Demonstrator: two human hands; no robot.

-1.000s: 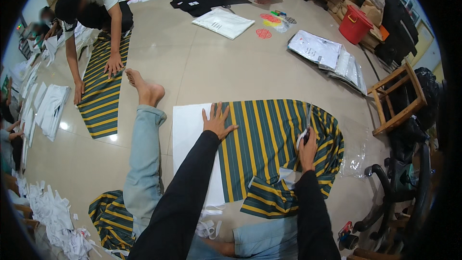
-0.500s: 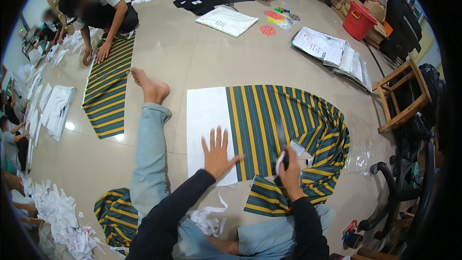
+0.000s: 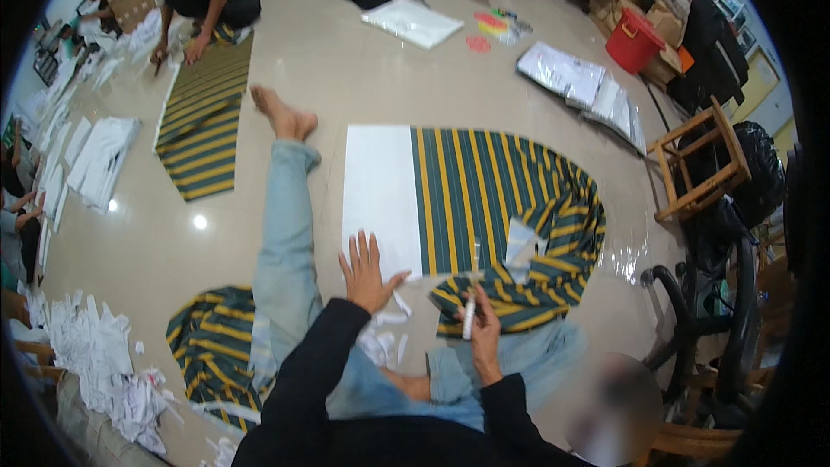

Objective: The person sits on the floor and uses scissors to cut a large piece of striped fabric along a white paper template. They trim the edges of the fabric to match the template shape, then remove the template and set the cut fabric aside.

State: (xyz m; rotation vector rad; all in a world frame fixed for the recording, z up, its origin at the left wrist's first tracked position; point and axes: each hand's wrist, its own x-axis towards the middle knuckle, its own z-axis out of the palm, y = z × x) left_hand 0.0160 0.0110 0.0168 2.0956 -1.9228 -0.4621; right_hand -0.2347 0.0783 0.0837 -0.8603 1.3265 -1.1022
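A dark green and yellow striped cloth [image 3: 471,199] lies on the floor before me, its right part bunched in folds. At its left end is a plain white panel [image 3: 378,186]. My left hand [image 3: 369,281] is spread flat, fingers apart, on the panel's near edge. To its right, my right hand [image 3: 484,329] is closed round a slim white-handled tool [image 3: 469,316], with a thin pale tip pointing away from me over the cloth's near edge; its exact kind is unclear. A small pale piece [image 3: 521,246] lies among the folds.
More striped cloth [image 3: 212,355] lies beside my outstretched left leg. A person [image 3: 203,0] crouches over another striped piece [image 3: 203,121] at far left. White scraps [image 3: 95,363] are heaped on the left; bagged white stacks [image 3: 571,78], a wooden stool [image 3: 705,160] and a red bucket [image 3: 635,39] stand right.
My left hand has slid to the white panel's near edge. My right hand has moved left and nearer, out of the folds, the white-handled tool now showing clearly. The whole view has shifted.
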